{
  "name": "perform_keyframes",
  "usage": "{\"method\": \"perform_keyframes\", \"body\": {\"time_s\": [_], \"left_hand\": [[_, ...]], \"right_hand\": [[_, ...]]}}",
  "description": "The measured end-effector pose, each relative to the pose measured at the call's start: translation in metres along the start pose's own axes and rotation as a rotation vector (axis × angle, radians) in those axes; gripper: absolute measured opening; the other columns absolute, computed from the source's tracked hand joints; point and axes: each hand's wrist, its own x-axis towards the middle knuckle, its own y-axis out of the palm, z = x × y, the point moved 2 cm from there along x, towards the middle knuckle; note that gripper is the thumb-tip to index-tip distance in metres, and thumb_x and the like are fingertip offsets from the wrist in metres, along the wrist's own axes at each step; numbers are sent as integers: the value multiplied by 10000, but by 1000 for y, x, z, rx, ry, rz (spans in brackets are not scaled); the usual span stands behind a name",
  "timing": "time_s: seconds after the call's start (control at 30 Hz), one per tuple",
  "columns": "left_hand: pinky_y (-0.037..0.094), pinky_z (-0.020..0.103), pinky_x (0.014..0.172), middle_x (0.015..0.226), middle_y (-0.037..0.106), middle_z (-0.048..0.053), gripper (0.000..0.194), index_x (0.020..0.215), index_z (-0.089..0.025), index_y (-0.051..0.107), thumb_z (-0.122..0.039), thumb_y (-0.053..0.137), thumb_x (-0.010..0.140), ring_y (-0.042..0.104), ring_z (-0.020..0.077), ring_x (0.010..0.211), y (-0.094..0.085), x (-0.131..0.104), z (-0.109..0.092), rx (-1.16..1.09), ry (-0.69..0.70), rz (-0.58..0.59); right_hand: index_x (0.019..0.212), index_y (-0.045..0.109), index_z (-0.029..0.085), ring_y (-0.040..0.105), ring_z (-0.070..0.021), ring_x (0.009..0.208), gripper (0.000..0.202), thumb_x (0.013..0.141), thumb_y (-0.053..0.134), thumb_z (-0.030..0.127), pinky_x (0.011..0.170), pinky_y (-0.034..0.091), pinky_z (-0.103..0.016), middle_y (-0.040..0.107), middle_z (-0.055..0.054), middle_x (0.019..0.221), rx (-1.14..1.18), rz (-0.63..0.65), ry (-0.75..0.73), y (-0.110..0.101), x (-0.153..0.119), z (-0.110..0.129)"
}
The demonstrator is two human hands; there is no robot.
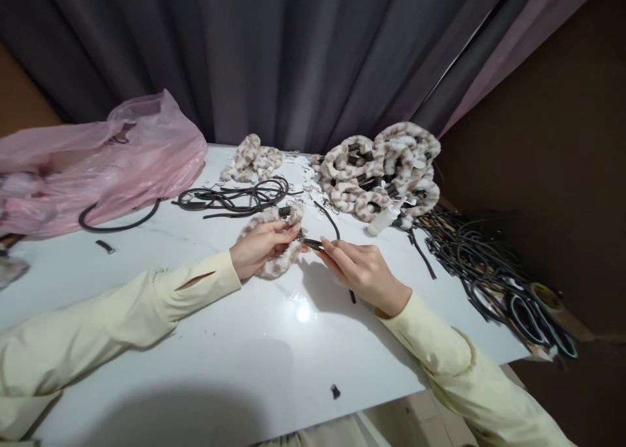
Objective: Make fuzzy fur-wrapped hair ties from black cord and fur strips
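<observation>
My left hand [264,246] is closed around a fluffy white ring [281,264] with brown spots, held above the table. Dark ribbed fittings [284,211] show on the ring's upper right and beside my thumb. My right hand [366,271] pinches a short, slim dark piece [313,244] that points left to the ring's fitting. Its exact kind is unclear. Behind the right hand a black cord [332,217] curves down, its middle hidden; an end shows below the wrist.
On the white table [235,369] are a pink plastic bag [156,141], coiled black cords [239,199], several spotted fluffy rings [352,157], a small white bottle [384,219] and small metal pieces. More black cords [469,258] heap at the right edge. A dark bit [335,391] lies near the front.
</observation>
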Motion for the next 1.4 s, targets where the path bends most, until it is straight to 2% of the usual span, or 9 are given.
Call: {"method": "perform_keyframes", "body": {"time_s": [0.13, 0.37, 0.47, 0.7, 0.83, 1.03, 1.2, 1.3, 1.4], "left_hand": [[425, 165, 522, 740, 660, 43, 66, 802, -120, 631, -177, 644, 769, 607, 95, 613, 4, -2, -1, -50, -21, -34], [430, 158, 513, 664, 630, 15, 46, 743, -120, 629, -135, 616, 784, 557, 65, 537, 10, -6, -3, -93, -14, -114], [416, 143, 488, 630, 608, -4, 48, 725, -122, 627, -145, 639, 765, 522, 49, 500, 10, -7, -3, -77, 10, -146], [401, 141, 484, 638, 626, -7, 111, 753, -127, 652, -221, 694, 712, 519, 50, 509, 8, -6, -1, -36, 32, -145], [406, 155, 498, 586, 619, -9, 100, 721, -133, 665, -232, 681, 726, 526, 60, 503, 7, -6, 0, -14, 31, -141], [413, 156, 502, 530, 608, 10, 164, 651, -111, 681, -232, 651, 758, 515, 58, 481, 9, -8, -2, 0, 25, -165], [411, 141, 483, 575, 628, 16, 148, 651, -121, 683, -239, 670, 740, 526, 58, 503, 10, -8, 1, -17, 61, -187], [414, 133, 476, 533, 592, -3, 160, 630, -126, 670, -248, 679, 733, 511, 54, 495, 11, -8, 2, -29, 94, -217], [416, 136, 469, 445, 511, -34, 191, 582, -125, 641, -229, 674, 739, 463, 46, 443, 11, -9, 1, -38, 117, -259]], "right_hand": [[1027, 526, 97, 483, -102, 515, 150, 903, 443, 116, 450, 282, -270, 572, -19, 641, -79, 17, -77, 0, 0, 1], [965, 549, 113, 488, -106, 515, 156, 923, 401, 138, 438, 243, -280, 584, -32, 660, -109, 136, -39, 0, 7, 5], [877, 576, 115, 483, -97, 494, 205, 932, 400, 205, 439, 250, -256, 602, -48, 678, 42, 178, 98, 3, 12, 3], [730, 632, 124, 466, -81, 480, 261, 837, 563, 352, 478, 327, -202, 610, -20, 582, 751, 235, 579, 4, 16, -13], [659, 646, 127, 414, -64, 436, 302, 822, 572, 370, 456, 312, -198, 600, -8, 542, 902, 244, 704, 5, 17, -14], [739, 616, 114, 427, -83, 467, 312, 895, 467, 338, 471, 282, -218, 577, -28, 584, 489, 156, 434, 7, 13, -1], [856, 603, 100, 446, -106, 473, 310, 947, 337, 231, 458, 201, -259, 588, -49, 655, 87, 253, 228, 3, 15, 13], [818, 594, 109, 433, -110, 463, 261, 927, 377, 205, 460, 174, -268, 581, -47, 653, 49, 276, 269, 4, 22, 17], [731, 563, 125, 431, -100, 476, 216, 897, 451, 207, 480, 221, -242, 567, -33, 625, 211, 261, 433, 12, 26, 17]]}}
